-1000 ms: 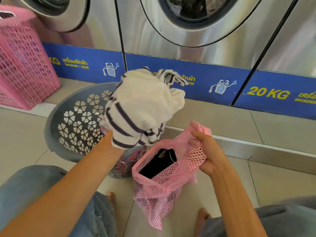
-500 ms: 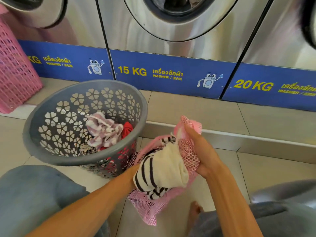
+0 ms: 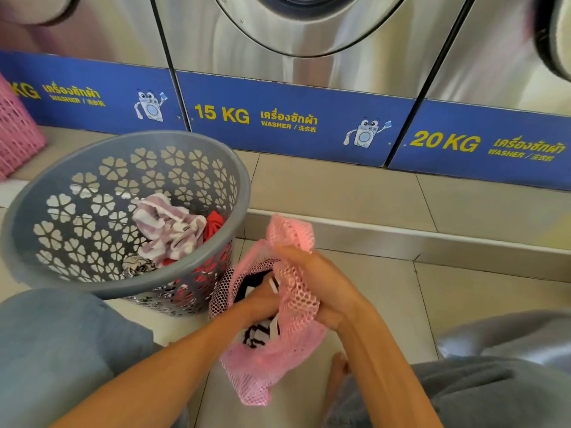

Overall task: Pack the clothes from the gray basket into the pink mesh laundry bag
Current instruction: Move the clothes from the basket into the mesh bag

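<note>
At about nine o'clock stands the gray basket [image 3: 102, 282], with a lilac-and-white garment [image 3: 168, 223], something red [image 3: 213, 222] and a small patterned piece [image 3: 137, 265] lying inside, so the packing looks only partly done. Just beside its rim, toward six o'clock, the pink mesh laundry bag [image 3: 278, 359] hangs open between the person's knees. The step in hand is stuffing: the left hand [image 3: 262, 299] is thrust into the bag's mouth, pushing the striped garment [image 3: 262, 333] down. Whether its fingers clasp the cloth I cannot tell; they are buried. The right hand [image 3: 321, 288], at the bag's three o'clock edge, pinches the mesh rim and holds it up. Next, the left hand should release, withdraw, and reach toward nine o'clock for another garment.
</note>
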Demonstrator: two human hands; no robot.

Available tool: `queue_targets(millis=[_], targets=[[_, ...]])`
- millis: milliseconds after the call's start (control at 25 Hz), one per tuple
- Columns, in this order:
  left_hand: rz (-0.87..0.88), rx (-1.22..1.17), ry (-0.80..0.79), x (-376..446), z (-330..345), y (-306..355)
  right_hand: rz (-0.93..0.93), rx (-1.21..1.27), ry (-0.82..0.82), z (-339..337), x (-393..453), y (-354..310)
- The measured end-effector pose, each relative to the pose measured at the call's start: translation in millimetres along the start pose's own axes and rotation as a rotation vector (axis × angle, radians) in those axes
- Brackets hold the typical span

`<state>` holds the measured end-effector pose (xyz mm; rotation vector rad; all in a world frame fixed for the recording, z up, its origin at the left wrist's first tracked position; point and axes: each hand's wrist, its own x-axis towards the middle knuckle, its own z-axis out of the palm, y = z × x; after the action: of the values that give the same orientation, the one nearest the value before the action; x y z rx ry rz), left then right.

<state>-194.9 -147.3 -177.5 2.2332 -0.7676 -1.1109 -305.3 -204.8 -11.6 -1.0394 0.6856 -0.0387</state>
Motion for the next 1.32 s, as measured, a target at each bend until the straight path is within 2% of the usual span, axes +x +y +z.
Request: queue_targets(millis=[40,160,240,280,360,520,680,760,840,960,1320], targets=[[-0.024,0.124,-0.031,-5,5,-4,-0.006,0.029,0.068,-8,6,-1],[0.126,0.63,-0.172,5,22,-28,0.0,0.104,0.247,-34,18,-3],[0.142,0.715,-0.322,-7,20,-20,0.009,0.094,0.3,-44,23,1],[0.097,0.63,-0.351,-13,10,-7,0.01,0.069,0.314,-46,25,4],[0.135,0.507,-0.312,-21,-17,24,-0.002,0.019,0.338,-45,30,9],[0.191,0.27,-0.087,-46,-92,84,0.005,0.11,0.319,-39,38,11],[0.242,-0.143,0.098,-70,-152,99,-0.016,0.14,0.291,-25,48,3],[0.257,-0.25,0.252,-75,-173,99,-0.018,0.11,0.274,-16,52,3],[0.23,-0.254,0.382,-69,-189,91,0.001,0.129,0.242,-6,59,4],[0.152,-0.181,0.468,-53,-199,67,-0.001,0.169,0.219,10,75,-2],[-0.076,0.185,0.374,20,-207,0,-0.026,0.13,0.185,49,131,-3]])
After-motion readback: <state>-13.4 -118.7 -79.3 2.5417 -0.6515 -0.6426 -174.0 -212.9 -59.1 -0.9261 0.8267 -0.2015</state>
